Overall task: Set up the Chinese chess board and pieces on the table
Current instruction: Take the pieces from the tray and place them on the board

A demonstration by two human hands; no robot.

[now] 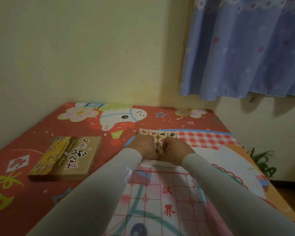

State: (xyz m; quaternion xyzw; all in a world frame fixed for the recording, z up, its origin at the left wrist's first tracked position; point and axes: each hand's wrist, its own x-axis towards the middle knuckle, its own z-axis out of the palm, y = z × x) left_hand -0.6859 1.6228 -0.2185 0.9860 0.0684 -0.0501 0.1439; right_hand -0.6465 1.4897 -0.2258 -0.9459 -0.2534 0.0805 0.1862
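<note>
With the board sheet (162, 198) spread before us, our left hand (144, 146) and right hand (174, 147) curl into the tray of pieces (157, 134) beyond it, though we cannot tell what they grip; next we lift pieces onto the grid.

Both hands in the piece tray, board sheet laid out below.
Left hand (143, 147) and right hand (174, 148), fingers curled, knuckles side by side, over the near rows of wooden xiangqi pieces (157, 134) in the white tray (140, 132); exact hold hidden. One row of pieces shows just beyond the knuckles. Translucent red-lined board sheet (167, 198) lies near-side of the hands, under the grey sleeves (211, 181). Chinese chess box lid (66, 157) sits well left of the left hand on the red cartoon tablecloth (32, 133). Blue floral curtain (245, 48) up right.
</note>
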